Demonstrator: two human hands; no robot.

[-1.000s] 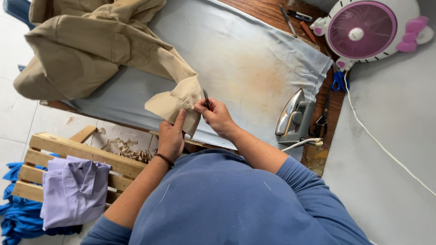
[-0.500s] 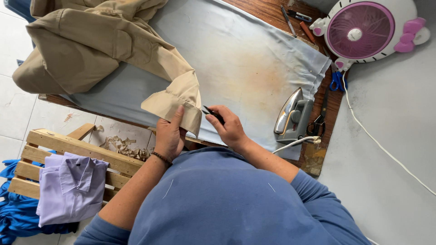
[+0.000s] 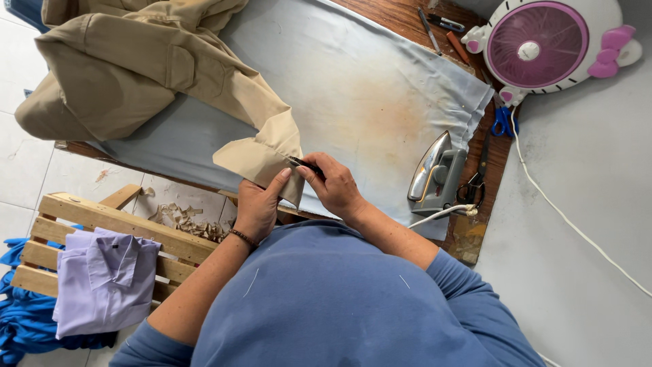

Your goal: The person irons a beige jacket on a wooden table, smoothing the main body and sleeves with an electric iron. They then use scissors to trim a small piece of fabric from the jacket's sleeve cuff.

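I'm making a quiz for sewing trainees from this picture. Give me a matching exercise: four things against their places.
Things:
1. tan shirt cuff
2. grey clothes iron
3. lilac folded shirt
4. blue-handled scissors

Places:
A. on the wooden slatted crate
B. below the pink round fan
C. pinched in the left hand
D. on the pale cloth's right edge

Pairs: 1-C, 2-D, 3-A, 4-B

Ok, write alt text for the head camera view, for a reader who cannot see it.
A person's left hand pinches the cuff of a tan cotton shirt while the right hand works a small dark tool at it, over a pale blue padded ironing cloth. A silver electric iron stands to the right, near a pink-and-white table fan.
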